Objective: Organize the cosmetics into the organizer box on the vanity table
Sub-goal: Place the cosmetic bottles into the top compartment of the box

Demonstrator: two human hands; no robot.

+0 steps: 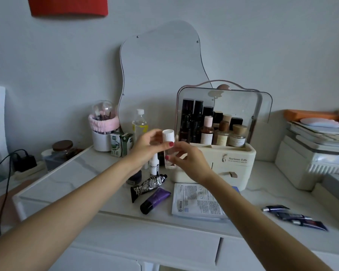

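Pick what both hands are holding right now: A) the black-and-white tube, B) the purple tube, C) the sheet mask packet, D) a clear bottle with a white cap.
D: the left hand and right hand both grip the clear bottle in the air, in front of the organizer box; the tubes and the packet lie on the table.

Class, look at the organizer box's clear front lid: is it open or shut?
Open. The clear lid is swung up above the organizer box, leaving the bottles in its top compartment uncovered from the front.
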